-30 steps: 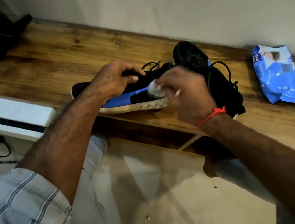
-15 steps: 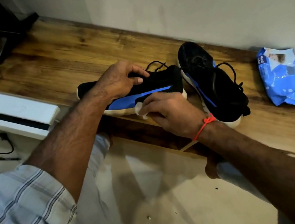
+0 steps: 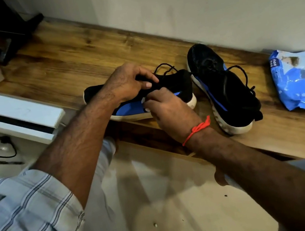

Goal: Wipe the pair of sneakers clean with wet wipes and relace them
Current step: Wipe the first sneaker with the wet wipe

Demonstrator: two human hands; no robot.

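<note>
Under your right hand (image 3: 169,110) the pinched white wipe (image 3: 144,102) barely shows against the near sneaker (image 3: 173,89), black and blue on the wooden shelf (image 3: 76,53); your left hand (image 3: 128,83) grips its top.

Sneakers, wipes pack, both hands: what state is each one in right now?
Near sneaker: on its sole at the wooden shelf edge, laces loose.
Far sneaker: on the shelf, untouched, laces loose.
Wet wipe: bunched against the near sneaker's side.
Wipes pack: lying flat on the shelf.
Left hand: grips the near sneaker's top.
Right hand: holds the wipe.
</note>
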